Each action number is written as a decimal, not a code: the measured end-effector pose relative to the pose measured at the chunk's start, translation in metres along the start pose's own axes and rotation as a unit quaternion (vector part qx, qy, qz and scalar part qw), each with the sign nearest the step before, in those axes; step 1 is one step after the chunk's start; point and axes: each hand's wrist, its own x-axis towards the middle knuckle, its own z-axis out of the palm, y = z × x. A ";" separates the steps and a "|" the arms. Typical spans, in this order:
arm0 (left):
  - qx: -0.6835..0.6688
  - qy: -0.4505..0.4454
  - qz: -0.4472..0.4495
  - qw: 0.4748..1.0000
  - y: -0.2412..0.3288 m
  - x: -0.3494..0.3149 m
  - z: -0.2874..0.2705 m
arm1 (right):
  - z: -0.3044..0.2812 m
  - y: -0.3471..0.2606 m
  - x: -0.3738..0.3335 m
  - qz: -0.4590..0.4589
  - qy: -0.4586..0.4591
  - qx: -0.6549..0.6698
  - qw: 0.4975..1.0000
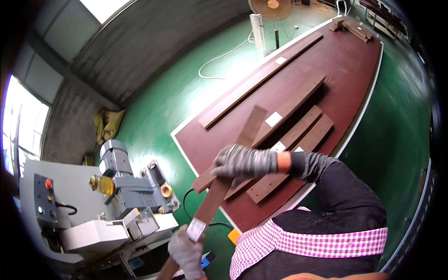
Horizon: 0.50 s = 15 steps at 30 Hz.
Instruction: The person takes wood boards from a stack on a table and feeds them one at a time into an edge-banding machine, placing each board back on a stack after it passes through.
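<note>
My right hand point(245, 162), in a grey knit glove, is closed over the middle of a long dark brown plank point(218, 192). The plank's far end reaches onto the brown worktable point(354, 65). My left hand point(186, 252), also gloved, grips the plank's near end, just below a white label. This plank lies at a slant across several other brown planks point(294, 135) that rest side by side on the table.
A grey machine point(123, 186) with a motor and a control box with coloured buttons point(44, 200) stands at the left. The floor is green, with a white cable point(219, 58), a standing fan point(270, 7) and a yellowish sack point(108, 122) by the wall.
</note>
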 end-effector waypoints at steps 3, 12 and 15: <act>-0.073 -0.023 0.129 0.989 0.070 0.080 0.029 | -0.025 0.073 -0.090 0.078 0.021 0.018 0.997; -0.022 -0.115 0.221 0.968 0.196 0.222 0.155 | -0.076 0.249 -0.263 0.354 -0.055 -0.090 0.929; -0.047 -0.089 0.239 0.966 0.208 0.225 0.180 | -0.071 0.281 -0.306 0.370 -0.041 -0.088 0.924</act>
